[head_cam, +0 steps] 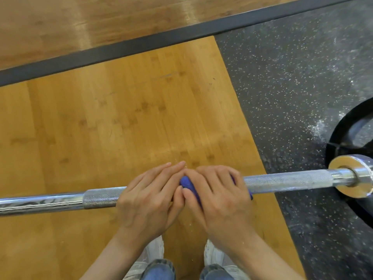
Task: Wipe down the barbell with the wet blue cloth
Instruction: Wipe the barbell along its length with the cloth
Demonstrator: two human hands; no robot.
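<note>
Both hands low in frame, mid-wipe: right hand (220, 196) wrapped around blue cloth (188, 185) on barbell (286, 179); left hand (149, 196) resting flat, fingers straight. Next, probably sliding right toward collar (352, 176).

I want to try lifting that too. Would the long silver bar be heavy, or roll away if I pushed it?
Probably heavy: the barbell looks like thick solid steel with a black plate on its end. That round plate would likely let it roll. Its knurled patches should give grip.
</note>
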